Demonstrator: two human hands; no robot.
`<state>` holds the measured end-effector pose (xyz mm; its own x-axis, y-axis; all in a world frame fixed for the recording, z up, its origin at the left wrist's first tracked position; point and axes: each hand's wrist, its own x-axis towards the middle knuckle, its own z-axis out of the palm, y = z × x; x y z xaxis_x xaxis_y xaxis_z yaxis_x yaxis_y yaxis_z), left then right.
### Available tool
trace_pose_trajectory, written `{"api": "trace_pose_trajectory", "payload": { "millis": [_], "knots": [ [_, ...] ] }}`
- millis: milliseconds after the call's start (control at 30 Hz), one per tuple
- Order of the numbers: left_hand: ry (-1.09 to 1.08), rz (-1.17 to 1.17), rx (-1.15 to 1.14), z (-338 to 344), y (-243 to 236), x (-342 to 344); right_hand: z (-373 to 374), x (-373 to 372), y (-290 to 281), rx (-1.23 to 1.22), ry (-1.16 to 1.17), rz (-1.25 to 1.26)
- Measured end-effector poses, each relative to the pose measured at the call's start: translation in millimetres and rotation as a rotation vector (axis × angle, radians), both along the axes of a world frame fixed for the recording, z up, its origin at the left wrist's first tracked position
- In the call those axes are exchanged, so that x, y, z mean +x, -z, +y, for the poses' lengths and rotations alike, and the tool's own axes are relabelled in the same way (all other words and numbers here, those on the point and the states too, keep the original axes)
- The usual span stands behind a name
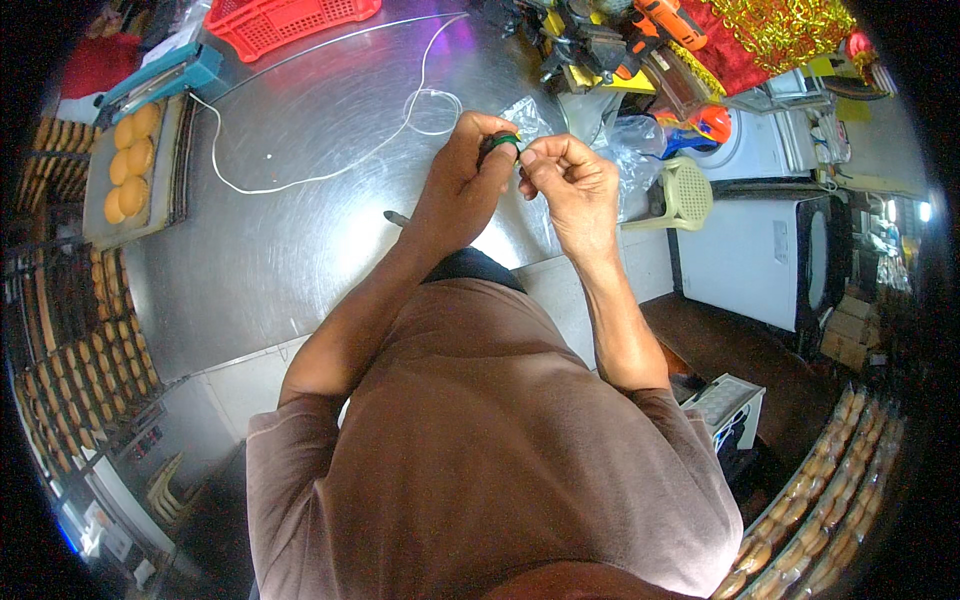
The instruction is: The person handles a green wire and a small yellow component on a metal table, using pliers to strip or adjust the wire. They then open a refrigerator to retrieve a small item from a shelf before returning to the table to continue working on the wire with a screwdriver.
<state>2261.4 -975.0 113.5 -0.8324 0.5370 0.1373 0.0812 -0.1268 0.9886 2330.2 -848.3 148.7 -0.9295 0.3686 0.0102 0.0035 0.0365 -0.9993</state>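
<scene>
Over the steel counter [260,250], my left hand [467,180] is closed round a small, dark green roll [503,142], which looks like tape. My right hand [567,185] is beside it, fingertips pinched at the roll's right side; what they grip is too small to make out. A crumpled clear plastic bag [635,140] lies behind and right of my hands. A dark pen-like thing [395,218] shows just left of my left wrist. A white cord [260,190] loops across the counter.
A tray of pastries [135,170] and blue device [155,83] sit left; a red basket [280,22] is at the back. An orange drill [668,22] lies among clutter back right, near a plastic stool [688,190] and white appliance [735,255]. Racks of pastries [85,390] line both sides.
</scene>
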Motion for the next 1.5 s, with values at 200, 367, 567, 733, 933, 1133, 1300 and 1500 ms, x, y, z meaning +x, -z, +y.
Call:
{"api": "trace_pose_trajectory", "payload": {
  "millis": [200, 367, 567, 733, 933, 1133, 1300, 1500],
  "knots": [
    [0.025, 0.074, -0.025, -6, -11, 0, 15, 0, -5, 0.156, -0.036, -0.071],
    [0.016, 0.083, 0.051, -4, -2, 1, 15, 2, -12, 0.178, -0.046, -0.060],
    [0.074, 0.089, -0.055, -6, -8, -4, 16, 2, -11, 0.267, -0.050, -0.027],
    [0.076, 0.106, -0.045, -5, -8, 0, 21, 3, -8, 0.239, -0.064, -0.015],
    [0.146, 0.032, -0.015, -2, -8, 0, 21, 8, -15, 0.236, -0.053, -0.089],
    [0.197, 0.029, 0.029, -1, -7, 1, 21, 9, -20, 0.280, -0.046, -0.083],
    [0.224, -0.008, 0.045, -2, -8, 0, 24, 9, -16, 0.253, -0.061, -0.100],
    [0.243, -0.072, 0.050, -4, -6, 1, 20, 9, -13, 0.127, -0.091, -0.064]
  ]
}}
